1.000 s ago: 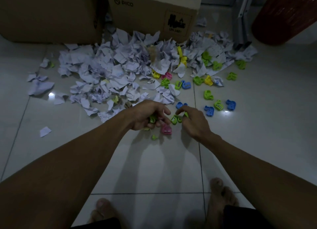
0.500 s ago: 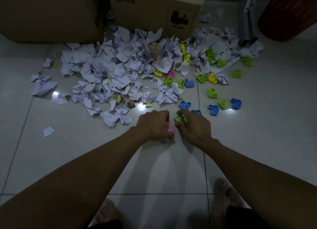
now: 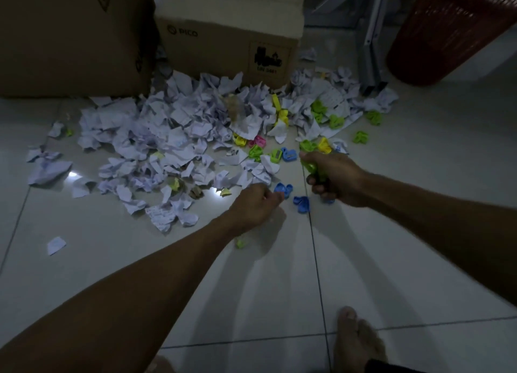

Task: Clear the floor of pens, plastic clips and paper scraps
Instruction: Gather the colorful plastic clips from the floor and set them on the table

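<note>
Here our right hand [image 3: 334,178] grips green clips [image 3: 312,169] – our left hand [image 3: 256,204] pinches a blue clip [image 3: 280,188]; boxes [image 3: 232,34] closed.

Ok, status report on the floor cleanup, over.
Right hand grips green plastic clips. Left hand pinches a blue plastic clip. Heap of white paper scraps uncollected. Nothing in the way.

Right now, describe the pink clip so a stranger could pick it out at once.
Start at the PICO box and come down through the paper heap to its near edge. There, left of a green clip and right of a yellow clip, lies the pink clip. It is the only pink one in view.
</note>
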Demonstrator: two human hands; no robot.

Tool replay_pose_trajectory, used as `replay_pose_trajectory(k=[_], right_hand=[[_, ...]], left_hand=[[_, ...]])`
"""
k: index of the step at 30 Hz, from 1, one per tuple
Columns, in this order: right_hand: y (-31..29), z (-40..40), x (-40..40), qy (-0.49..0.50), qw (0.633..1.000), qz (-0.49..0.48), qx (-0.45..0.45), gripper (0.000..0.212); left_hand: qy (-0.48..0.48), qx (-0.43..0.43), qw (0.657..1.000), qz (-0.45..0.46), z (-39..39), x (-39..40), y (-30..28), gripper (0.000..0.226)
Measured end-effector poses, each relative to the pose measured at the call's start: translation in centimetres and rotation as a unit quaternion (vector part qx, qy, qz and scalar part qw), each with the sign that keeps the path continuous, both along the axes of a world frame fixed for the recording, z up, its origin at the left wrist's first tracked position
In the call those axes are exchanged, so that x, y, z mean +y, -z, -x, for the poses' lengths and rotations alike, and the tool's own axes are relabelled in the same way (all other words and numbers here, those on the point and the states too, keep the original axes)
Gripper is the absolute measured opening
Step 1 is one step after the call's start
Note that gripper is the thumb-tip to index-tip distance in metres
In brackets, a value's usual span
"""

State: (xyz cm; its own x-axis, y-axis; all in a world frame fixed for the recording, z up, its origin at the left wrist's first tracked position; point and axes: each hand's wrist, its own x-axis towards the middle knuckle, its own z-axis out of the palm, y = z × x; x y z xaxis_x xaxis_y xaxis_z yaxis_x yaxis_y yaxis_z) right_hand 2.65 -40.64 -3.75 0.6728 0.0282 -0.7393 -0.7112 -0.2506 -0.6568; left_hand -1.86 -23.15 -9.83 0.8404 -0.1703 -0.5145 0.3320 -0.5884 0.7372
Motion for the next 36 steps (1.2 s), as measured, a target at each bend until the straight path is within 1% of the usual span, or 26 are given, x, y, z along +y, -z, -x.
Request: replay_pose_trajectory(k=[1,2,4,6,7,9,11,13,15,16,18,20,21,23,25,26,28,30,31,32,33,34,35,36], right_hand=[[-1.5,-0.7,-0.8,-0.033,0.999,0.005,0.001,0.02],[-3.0,-1.3,-1.6,-0.059,0.998,0.008,-0.004,0.016],[-5.6,-2.2,-3.3,-0.086,0.996,0.008,-0.013,0.008],[-6.8,-2.5,-5.0,-0.079,0.997,-0.003,-0.019,0.021],[-7.0,-2.4,-5.7,-0.069,0.997,-0.013,-0.015,0.023],[-6.7,-1.7,-6.7,-0.057,0.998,-0.04,-0.001,0.017],[-5.2,-0.6,-7.1,-0.054,0.997,-0.054,0.005,0.019],[-3.2,0.8,-6.8,-0.071,0.997,-0.019,-0.009,0.017],[-0.9,2.1,-5.8,-0.072,0.997,0.023,-0.03,0.007],[0.4,2.7,-5.3,-0.064,0.996,0.044,-0.048,0.009],[3.1,3.5,-4.3,-0.07,0.985,0.1,-0.123,0.019],[5.4,4.0,-3.5,-0.11,0.952,0.187,-0.214,0.027],[6.4,4.2,-3.1,-0.135,0.933,0.232,-0.241,0.033],[7.6,4.5,-2.7,-0.195,0.901,0.296,-0.249,0.05],[8.4,4.8,-2.4,-0.246,0.878,0.336,-0.238,0.065],[8.6,5.0,-2.3,-0.262,0.867,0.349,-0.243,0.066],[9.1,5.1,-2.2,-0.281,0.846,0.368,-0.264,0.057],[9.1,5.1,-2.0,-0.284,0.839,0.369,-0.279,0.05],[9.1,5.2,-2.0,-0.273,0.844,0.361,-0.288,0.048],[8.9,5.2,-1.9,-0.241,0.858,0.343,-0.298,0.045],[8.6,5.3,-1.7,-0.188,0.881,0.313,-0.301,0.04],[8.3,5.2,-1.7,-0.112,0.915,0.259,-0.29,0.033],[7.9,4.9,-1.8,-0.015,0.955,0.17,-0.243,0.028],[7.4,4.7,-2.1,0.085,0.981,0.055,-0.166,0.027]], left_hand=[[-0.06,0.059,0.993,0.082,-0.7,-0.4,-0.7,0.039],[-0.102,0.114,0.978,0.141,-1.4,-0.7,-1.4,0.037],[-0.134,0.188,0.943,0.238,-2.5,-1.0,-2.7,0.037],[-0.142,0.228,0.91,0.314,-3.5,-1.2,-3.4,0.038],[-0.15,0.242,0.894,0.346,-3.8,-1.2,-3.6,0.038],[-0.164,0.257,0.863,0.404,-4.2,-1.5,-3.8,0.036],[-0.173,0.26,0.836,0.451,-4.3,-1.8,-3.7,0.033],[-0.177,0.253,0.817,0.488,-4.0,-1.8,-3.4,0.032],[-0.182,0.243,0.795,0.526,-3.3,-1.8,-2.5,0.03],[-0.187,0.24,0.784,0.541,-2.9,-1.7,-2.0,0.029],[-0.197,0.238,0.771,0.557,-2.0,-1.6,-1.1,0.03],[-0.21,0.236,0.769,0.556,-1.4,-1.4,-0.4,0.032],[-0.215,0.234,0.771,0.552,-1.2,-1.3,-0.2,0.033],[-0.221,0.233,0.777,0.542,-1.1,-1.1,0.0,0.037],[-0.231,0.232,0.783,0.529,-1.1,-1.0,0.1,0.043],[-0.235,0.232,0.785,0.524,-1.2,-0.9,0.1,0.046],[-0.242,0.232,0.789,0.515,-1.5,-0.7,0.0,0.05],[-0.258,0.24,0.797,0.491,-1.9,-0.5,0.0,0.051],[-0.271,0.246,0.804,0.468,-2.1,-0.5,0.1,0.052],[-0.28,0.252,0.815,0.441,-2.2,-0.5,0.2,0.051],[-0.284,0.255,0.828,0.41,-2.4,-0.6,0.3,0.046],[-0.285,0.257,0.843,0.377,-2.4,-0.8,0.5,0.039],[-0.281,0.256,0.859,0.344,-2.5,-1.0,0.7,0.034],[-0.276,0.252,0.875,0.309,-2.4,-1.4,0.7,0.031]])
